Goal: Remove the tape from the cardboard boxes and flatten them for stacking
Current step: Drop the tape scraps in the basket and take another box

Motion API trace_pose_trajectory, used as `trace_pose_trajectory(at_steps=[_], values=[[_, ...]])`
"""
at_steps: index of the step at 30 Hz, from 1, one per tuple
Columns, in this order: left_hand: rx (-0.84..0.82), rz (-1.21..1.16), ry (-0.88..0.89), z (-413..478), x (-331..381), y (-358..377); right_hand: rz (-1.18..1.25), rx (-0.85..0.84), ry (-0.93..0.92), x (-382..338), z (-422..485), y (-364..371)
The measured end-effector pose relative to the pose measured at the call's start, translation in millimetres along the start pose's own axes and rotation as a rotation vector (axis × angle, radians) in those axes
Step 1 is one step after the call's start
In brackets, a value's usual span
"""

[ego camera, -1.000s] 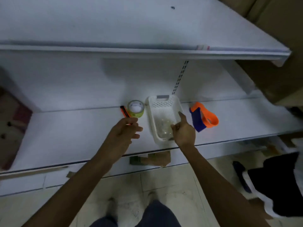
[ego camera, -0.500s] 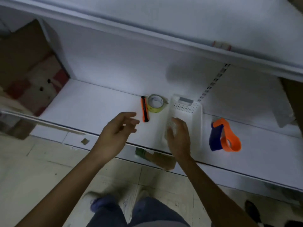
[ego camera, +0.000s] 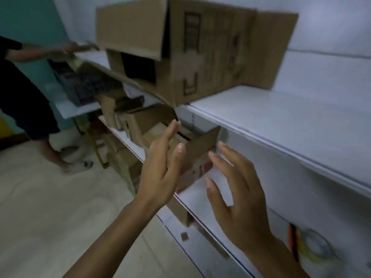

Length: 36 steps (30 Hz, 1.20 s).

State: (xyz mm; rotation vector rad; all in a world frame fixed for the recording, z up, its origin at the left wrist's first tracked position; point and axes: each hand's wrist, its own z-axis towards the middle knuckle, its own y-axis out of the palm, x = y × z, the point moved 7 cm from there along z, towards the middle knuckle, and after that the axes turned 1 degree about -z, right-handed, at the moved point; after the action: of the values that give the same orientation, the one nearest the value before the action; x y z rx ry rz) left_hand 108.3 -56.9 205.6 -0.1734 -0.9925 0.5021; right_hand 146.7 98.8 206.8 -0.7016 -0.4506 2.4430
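head view: single camera, motion blur throughout.
left hand (ego camera: 160,171): raised, fingers straight and slightly spread, nothing held. It is seen in front of the small box's left side; contact cannot be told.
right hand (ego camera: 241,199): raised, palm toward the left hand, fingers wide, nothing held. Its fingertips are just beside the small box's right edge.
small cardboard box (ego camera: 197,149): task item, set on the lower shelf (ego camera: 192,199) between the two hands, top flaps open, red print on the near face. Tape on it cannot be made out.
large cardboard box (ego camera: 200,57): task item, laid on its side on the upper shelf (ego camera: 271,125), flaps splayed open at both ends, one long flap drooping past the shelf edge.
more boxes (ego camera: 120,115): packed on the lower shelf beyond the small box, partly hidden by the left hand.
obstruction: the upper shelf's front edge overhangs the small box.
crate (ego camera: 84,87): dark plastic mesh, seen behind the drooping flap.
second person (ego camera: 24,93): standing at left in dark clothing, one hand placed on a cardboard flap.
utility knife (ego camera: 291,240): orange, on the lower shelf at far right, behind the right wrist.
tape roll (ego camera: 316,247): just beside the knife, blurred.
cardboard scrap (ego camera: 178,213): stuck under the lower shelf's front edge.
floor (ego camera: 50,217): pale tile.
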Motion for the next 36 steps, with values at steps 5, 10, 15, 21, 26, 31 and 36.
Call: trace_pose_trajectory(at_steps=[5,10,15,21,26,31,36], values=[[0.069,0.063,0.093,52.5,-23.6,-88.5,-0.018,0.097,0.097,-24.4,54.4,46.3],[0.045,0.05,0.142,75.2,-63.0,-154.1,-0.025,0.109,0.159,-50.7,87.0,115.0],[0.015,0.129,0.242,113.4,-82.3,-186.4,-0.183,0.178,0.132,-67.7,139.4,145.2],[-0.008,0.341,0.372,177.2,-85.8,-182.8,-0.332,0.354,0.089,-58.5,154.5,142.0],[-0.148,0.482,0.305,218.9,-115.6,-163.4,-0.074,0.083,0.316,-33.1,150.0,181.9],[-0.092,0.466,0.205,269.1,-169.5,-156.3,-0.416,-0.112,0.365,-29.0,189.3,216.7],[-0.019,0.215,-0.051,330.4,-204.6,-155.8,-0.709,-0.561,0.377,-19.9,215.2,266.5]])
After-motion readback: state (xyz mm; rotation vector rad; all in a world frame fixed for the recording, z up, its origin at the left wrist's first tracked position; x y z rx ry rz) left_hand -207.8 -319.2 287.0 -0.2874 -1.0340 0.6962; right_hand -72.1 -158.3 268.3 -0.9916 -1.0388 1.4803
